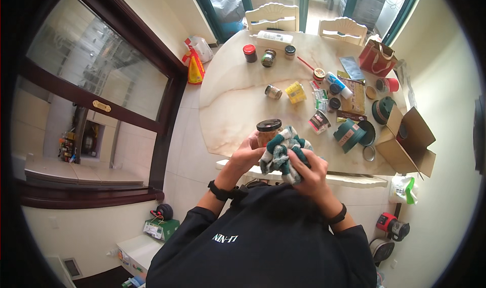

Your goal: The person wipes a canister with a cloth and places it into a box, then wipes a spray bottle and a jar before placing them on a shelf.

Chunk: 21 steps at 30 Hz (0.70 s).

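At the near edge of the table, my left hand (246, 155) is closed around a glass jar (267, 137) with a black lid and brownish contents. My right hand (312, 175) grips a bunched green, white and grey checked cloth (284, 155) just right of the jar. The cloth seems to touch the jar's side, though its folds hide the exact contact. Farther out on the table lie a small jar (273, 91) on its side and a yellow packet (295, 92). A pink and black cup (319, 122) is to the right of the cloth.
The marble-patterned table (223, 110) holds a red-lidded jar (250, 53), a dark-lidded jar (269, 58) and a white bottle (275, 37) at the back. Green containers (349, 135), an opened cardboard box (411, 141) and a red bag (377, 58) crowd the right side. White chairs (273, 18) stand beyond.
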### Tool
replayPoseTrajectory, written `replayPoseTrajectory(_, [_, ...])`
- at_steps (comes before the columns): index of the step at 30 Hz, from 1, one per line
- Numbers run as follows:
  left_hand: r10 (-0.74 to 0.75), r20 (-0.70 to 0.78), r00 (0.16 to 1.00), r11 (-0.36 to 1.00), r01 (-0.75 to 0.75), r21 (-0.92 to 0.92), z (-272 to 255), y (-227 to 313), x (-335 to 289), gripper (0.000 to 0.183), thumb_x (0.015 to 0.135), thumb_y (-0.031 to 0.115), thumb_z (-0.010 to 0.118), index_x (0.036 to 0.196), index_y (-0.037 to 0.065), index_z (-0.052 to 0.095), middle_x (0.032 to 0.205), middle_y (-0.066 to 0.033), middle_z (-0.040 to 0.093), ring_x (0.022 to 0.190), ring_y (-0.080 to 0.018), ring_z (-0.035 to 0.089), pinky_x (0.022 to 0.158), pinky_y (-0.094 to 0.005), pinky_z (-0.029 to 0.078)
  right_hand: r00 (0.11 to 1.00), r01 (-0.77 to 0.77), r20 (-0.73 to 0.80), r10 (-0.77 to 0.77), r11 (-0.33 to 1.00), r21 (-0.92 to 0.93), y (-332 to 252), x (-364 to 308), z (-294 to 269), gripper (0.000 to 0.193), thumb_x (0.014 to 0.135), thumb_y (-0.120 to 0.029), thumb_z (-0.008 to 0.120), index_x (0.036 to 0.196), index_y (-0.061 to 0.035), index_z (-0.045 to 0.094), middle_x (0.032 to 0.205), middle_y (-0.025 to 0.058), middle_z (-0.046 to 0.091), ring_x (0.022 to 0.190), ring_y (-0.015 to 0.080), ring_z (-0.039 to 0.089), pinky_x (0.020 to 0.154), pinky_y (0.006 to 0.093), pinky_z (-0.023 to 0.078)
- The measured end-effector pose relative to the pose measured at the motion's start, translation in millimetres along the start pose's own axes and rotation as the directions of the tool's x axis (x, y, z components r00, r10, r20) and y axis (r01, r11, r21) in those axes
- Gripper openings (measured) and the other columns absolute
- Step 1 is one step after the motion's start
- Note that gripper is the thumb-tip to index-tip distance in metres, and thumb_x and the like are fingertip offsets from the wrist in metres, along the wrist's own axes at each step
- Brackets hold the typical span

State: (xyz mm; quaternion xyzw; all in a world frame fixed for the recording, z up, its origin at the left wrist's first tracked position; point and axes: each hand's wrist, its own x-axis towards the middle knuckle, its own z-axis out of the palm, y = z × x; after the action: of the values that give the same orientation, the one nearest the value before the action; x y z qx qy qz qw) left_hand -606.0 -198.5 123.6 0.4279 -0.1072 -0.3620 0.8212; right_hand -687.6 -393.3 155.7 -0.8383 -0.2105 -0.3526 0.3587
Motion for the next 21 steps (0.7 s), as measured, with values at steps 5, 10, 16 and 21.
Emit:
replayPoseTrajectory(5, [0.036, 0.080, 0.996, 0.981, -0.020, -0.191, -2.2, -6.5, -11.9, 0.066, 0.085, 0.022, 0.065, 0.137, -0.002, 0.031, 0.133, -0.0158, 0.046, 0.119, -0.0247, 0.050, 0.100, -0.0393, 0.041, 0.947, -0.310, 0.063, 0.315, 0.948, -0.075, 8.5, -5.3, 4.3, 0.049, 0.058, -0.007, 0.072, 0.106, -0.0023, 0.065, 0.092, 0.0143, 0.059, 0.071, 0.0314, 0.063, 0.060, 0.0370, 0.050])
replayPoseTrajectory(10, [0.060, -0.005, 0.998, 0.989, -0.060, -0.137, 4.7, -1.1, -10.5, 0.068, 0.086, 0.025, 0.063, 0.137, -0.003, 0.030, 0.134, -0.0163, 0.046, 0.122, -0.0246, 0.048, 0.102, -0.0391, 0.039, 0.975, -0.165, 0.136, 0.175, 0.983, -0.080, -1.6, -7.5, 4.8, 0.055, 0.053, -0.007, 0.071, 0.107, -0.0010, 0.064, 0.095, 0.0172, 0.058, 0.073, 0.0319, 0.062, 0.061, 0.0376, 0.051])
replayPoseTrajectory(16, [0.091, 0.096, 0.991, 0.995, -0.087, -0.045, -2.8, 4.1, -20.5, 0.070, 0.084, 0.027, 0.066, 0.137, -0.004, 0.031, 0.132, -0.0158, 0.047, 0.121, -0.0227, 0.048, 0.100, -0.0368, 0.040, 0.988, -0.110, 0.107, 0.113, 0.993, -0.034, -4.9, 0.3, 3.6, 0.052, 0.055, -0.007, 0.070, 0.107, -0.0012, 0.064, 0.095, 0.0161, 0.059, 0.071, 0.0313, 0.062, 0.060, 0.0376, 0.051])
replayPoseTrajectory(21, [0.098, 0.025, 0.995, 0.991, -0.095, -0.089, 3.9, 3.8, -22.5, 0.070, 0.084, 0.026, 0.066, 0.137, -0.002, 0.030, 0.131, -0.0152, 0.047, 0.122, -0.0227, 0.047, 0.100, -0.0367, 0.040, 0.977, -0.174, 0.113, 0.179, 0.983, -0.051, -8.5, -1.0, 5.5, 0.052, 0.056, -0.008, 0.072, 0.107, -0.0007, 0.064, 0.093, 0.0154, 0.059, 0.069, 0.0302, 0.062, 0.059, 0.0377, 0.050])
